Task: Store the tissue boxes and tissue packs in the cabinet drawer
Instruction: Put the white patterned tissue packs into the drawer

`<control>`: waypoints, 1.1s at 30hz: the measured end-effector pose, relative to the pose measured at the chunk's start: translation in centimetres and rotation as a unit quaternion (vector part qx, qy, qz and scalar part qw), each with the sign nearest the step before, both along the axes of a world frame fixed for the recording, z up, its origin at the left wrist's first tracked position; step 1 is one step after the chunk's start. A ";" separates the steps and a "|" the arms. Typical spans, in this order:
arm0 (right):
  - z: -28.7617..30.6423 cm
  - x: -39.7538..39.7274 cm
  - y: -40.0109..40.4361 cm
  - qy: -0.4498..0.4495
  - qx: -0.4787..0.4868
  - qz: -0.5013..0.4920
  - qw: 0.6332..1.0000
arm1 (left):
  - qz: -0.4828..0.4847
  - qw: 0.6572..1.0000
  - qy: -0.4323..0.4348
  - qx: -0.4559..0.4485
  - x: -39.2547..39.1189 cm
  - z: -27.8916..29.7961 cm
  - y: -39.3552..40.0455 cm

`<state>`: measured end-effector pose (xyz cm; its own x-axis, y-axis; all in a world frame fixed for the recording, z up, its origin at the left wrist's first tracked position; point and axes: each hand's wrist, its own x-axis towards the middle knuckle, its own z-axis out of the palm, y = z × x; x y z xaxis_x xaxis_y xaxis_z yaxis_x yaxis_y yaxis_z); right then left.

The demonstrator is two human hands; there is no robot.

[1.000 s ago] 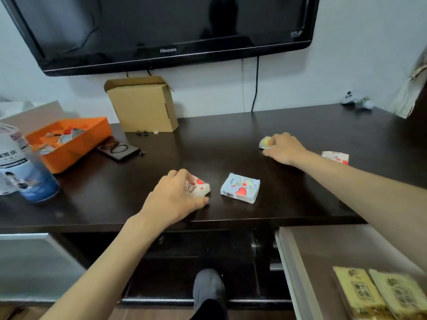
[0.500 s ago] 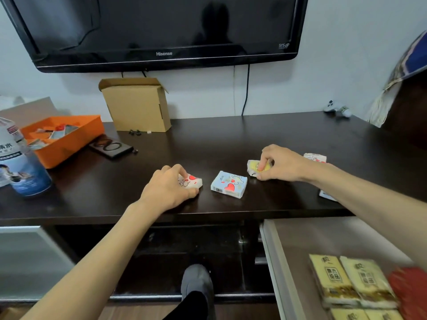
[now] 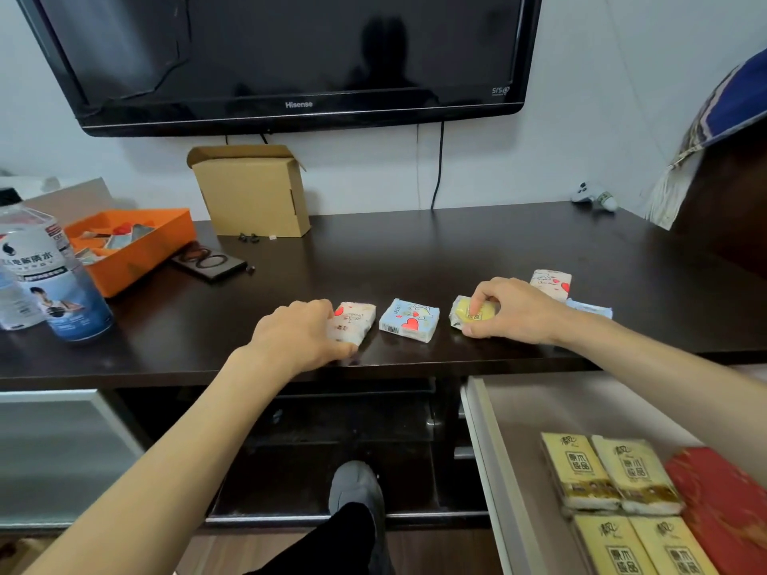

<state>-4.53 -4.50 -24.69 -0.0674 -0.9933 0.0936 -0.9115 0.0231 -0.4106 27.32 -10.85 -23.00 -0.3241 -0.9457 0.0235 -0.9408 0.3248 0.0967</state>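
Small tissue packs lie near the front edge of the dark cabinet top (image 3: 415, 251). My left hand (image 3: 299, 332) grips a white pack with red hearts (image 3: 355, 321). Beside it lies a free light-blue pack with a red heart (image 3: 409, 319). My right hand (image 3: 512, 311) is closed on a yellow pack (image 3: 467, 313). Behind that hand rest another white heart pack (image 3: 550, 282) and a pale blue pack (image 3: 589, 307). The open drawer (image 3: 489, 450) at lower right holds several yellow tissue packs (image 3: 610, 475) and a red box (image 3: 722, 500).
A cardboard box (image 3: 253, 193) stands at the back under the TV (image 3: 286, 56). At the left are an orange tray (image 3: 137, 246), a dark coaster (image 3: 207, 263) and a large water bottle (image 3: 50, 280). My shoe (image 3: 357, 487) shows below the cabinet.
My right hand has dragged the yellow pack from mid-table toward the front edge, next to the blue pack. My left hand has stayed on the white heart pack. The view has shifted right.
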 end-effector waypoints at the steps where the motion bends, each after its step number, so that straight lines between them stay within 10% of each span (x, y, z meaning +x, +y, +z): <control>1: -0.1 0.0 0.0 -0.002 -0.001 -0.002 1.000 | 0.000 1.000 0.003 -0.015 0.1 0.2 0.1; 18: 0.1 0.1 0.0 -0.083 0.011 -0.008 0.996 | -0.001 0.979 0.154 0.136 -0.5 0.6 -4.5; 24: 0.2 0.5 -1.7 -0.092 0.030 -0.010 0.995 | 0.022 0.973 0.221 -0.064 -0.9 0.1 -4.5; 28: 0.0 0.7 -2.1 -0.089 0.033 -0.009 0.995 | 0.067 0.995 0.066 -0.023 -1.9 -1.1 -4.5; 33: -0.2 1.0 -1.7 -0.092 0.010 -0.014 0.996 | 0.048 0.991 0.125 -0.009 -1.9 -1.7 -5.1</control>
